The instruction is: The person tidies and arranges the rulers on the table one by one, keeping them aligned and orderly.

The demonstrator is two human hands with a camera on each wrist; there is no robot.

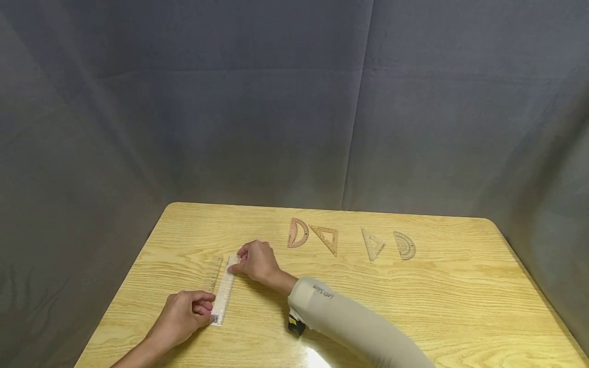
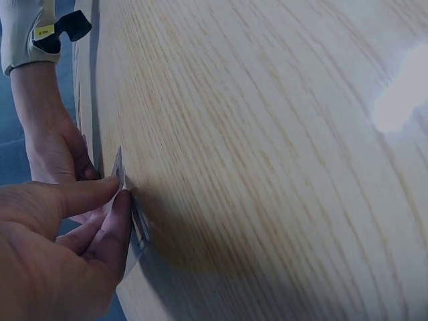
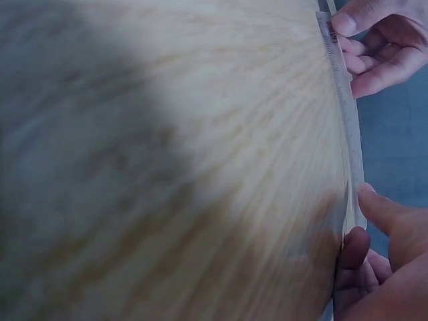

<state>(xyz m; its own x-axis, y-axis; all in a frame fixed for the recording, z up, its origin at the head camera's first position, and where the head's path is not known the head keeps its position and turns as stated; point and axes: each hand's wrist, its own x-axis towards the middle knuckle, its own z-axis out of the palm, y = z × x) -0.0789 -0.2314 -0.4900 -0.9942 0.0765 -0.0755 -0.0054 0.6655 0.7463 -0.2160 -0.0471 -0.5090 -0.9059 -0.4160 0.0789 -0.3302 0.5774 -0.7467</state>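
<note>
A whitish see-through ruler (image 1: 224,294) stretches between the two hands at the left of the table in the head view. My left hand (image 1: 183,313) pinches its near end between thumb and fingers. At the far end, my right hand (image 1: 260,263) grips it, thumb on one face. The right wrist view shows the scale marks along the ruler (image 3: 344,93) and both hands on it. Close on its left lies a second clear ruler (image 1: 216,271), partly hidden behind the left hand's fingers. In the left wrist view the held ruler appears tilted edge-on, close over the tabletop.
Along the back of the wooden table (image 1: 437,301) lie a reddish protractor (image 1: 292,234), an orange set square (image 1: 335,240), a clear set square (image 1: 368,248) and a clear protractor (image 1: 405,246). Grey curtains (image 1: 257,128) hang behind and beside the table.
</note>
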